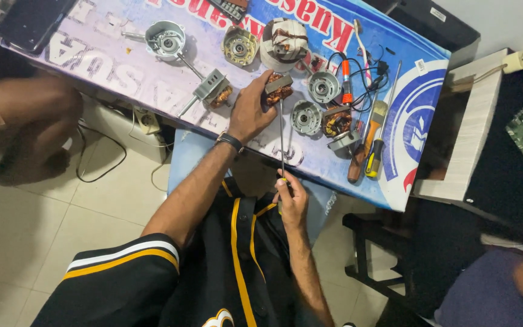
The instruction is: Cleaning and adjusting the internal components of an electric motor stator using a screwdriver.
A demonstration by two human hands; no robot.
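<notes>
- the left hand (250, 110) is clamped on a motor core (278, 89) of copper windings and grey steel, holding it down on the printed table cover (116, 66) near the middle of the view.
- the right hand (292, 200) is closed around the handle of a long screwdriver (282, 136), at about 6 o'clock from the core; the thin shaft runs straight up toward 12 o'clock and its tip meets the core.
- a second motor core with a shaft (212, 89) lies at 9 o'clock from the left hand, just beside it.
- round grey end caps (307, 117) sit at 3 o'clock from the core.
- a taped coil (283, 42) stands at 12 o'clock.
- more screwdrivers (370, 145) lie at 4 o'clock, near the table's edge.
- another person's blurred arm (25, 121) shows at far 9 o'clock.
</notes>
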